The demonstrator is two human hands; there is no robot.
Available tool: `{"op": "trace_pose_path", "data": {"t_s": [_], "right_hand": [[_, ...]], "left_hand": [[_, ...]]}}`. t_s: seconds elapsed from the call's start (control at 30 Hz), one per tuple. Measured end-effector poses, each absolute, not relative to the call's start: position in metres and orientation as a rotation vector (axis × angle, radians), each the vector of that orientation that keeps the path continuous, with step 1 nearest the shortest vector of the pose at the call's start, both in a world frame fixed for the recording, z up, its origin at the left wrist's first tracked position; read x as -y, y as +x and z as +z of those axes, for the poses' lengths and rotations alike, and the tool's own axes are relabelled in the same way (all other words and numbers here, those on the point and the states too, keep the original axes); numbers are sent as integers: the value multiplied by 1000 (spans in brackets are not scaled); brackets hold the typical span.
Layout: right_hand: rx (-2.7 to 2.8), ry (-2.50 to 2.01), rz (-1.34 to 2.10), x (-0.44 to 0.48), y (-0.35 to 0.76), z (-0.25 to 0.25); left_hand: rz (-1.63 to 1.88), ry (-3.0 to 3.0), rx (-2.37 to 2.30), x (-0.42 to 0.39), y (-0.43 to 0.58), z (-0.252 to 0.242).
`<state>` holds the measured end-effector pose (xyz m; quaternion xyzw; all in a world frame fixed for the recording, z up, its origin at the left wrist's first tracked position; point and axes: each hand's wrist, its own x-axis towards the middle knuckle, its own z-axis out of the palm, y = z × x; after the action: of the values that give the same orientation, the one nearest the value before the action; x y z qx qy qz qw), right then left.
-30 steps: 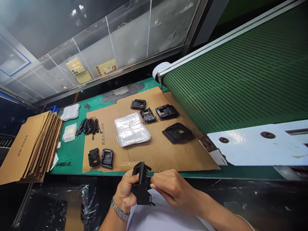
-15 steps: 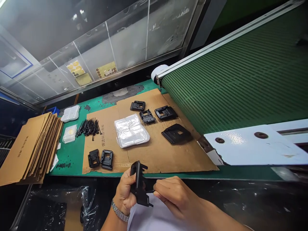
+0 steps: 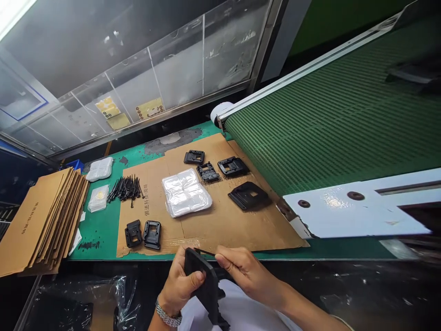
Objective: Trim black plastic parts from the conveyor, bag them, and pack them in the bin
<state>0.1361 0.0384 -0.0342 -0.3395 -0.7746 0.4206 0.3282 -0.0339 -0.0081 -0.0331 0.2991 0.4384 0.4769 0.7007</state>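
My left hand (image 3: pixel 178 286) grips a black moulded plastic part (image 3: pixel 203 287) upright, with the thumb on its flat face. My right hand (image 3: pixel 244 271) pinches a thin black pin (image 3: pixel 204 252) between its fingertips, and the pin's tip is at the top edge of the part. Several black pins (image 3: pixel 126 191) lie in a loose pile on a cardboard sheet (image 3: pixel 220 230). Several similar black parts rest on that sheet, including a pair (image 3: pixel 152 234) near my hands and a wide one (image 3: pixel 248 195) to the right. A clear plastic bag (image 3: pixel 186 192) lies in the middle.
A green conveyor belt (image 3: pixel 327 128) with a white panel (image 3: pixel 347 202) runs along the right. A stack of flat cardboard (image 3: pixel 44 220) and small clear bags (image 3: pixel 98 198) sit on the green bench (image 3: pixel 99 234) at left. Black plastic sheeting (image 3: pixel 79 308) lies below the bench edge.
The black part has turned in my left hand, now showing its flat face. My right hand has moved up and now holds the pin at the part's top edge. The view has shifted slightly.
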Motion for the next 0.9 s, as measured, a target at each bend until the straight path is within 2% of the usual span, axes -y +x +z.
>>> {"op": "trace_pose_path", "data": {"t_s": [0.23, 0.63, 0.77, 0.9], "right_hand": [[2205, -649, 907, -31, 144, -12], [2405, -415, 715, -26, 144, -7], [2507, -376, 737, -15, 151, -6], [2255, -591, 900, -12, 155, -14]], "left_hand": [[990, 1158, -1047, 6, -41, -23], [1048, 1149, -1049, 5, -41, -22], [1078, 1037, -1068, 1, -46, -23], [1050, 1062, -1084, -5, -50, -20]]}}
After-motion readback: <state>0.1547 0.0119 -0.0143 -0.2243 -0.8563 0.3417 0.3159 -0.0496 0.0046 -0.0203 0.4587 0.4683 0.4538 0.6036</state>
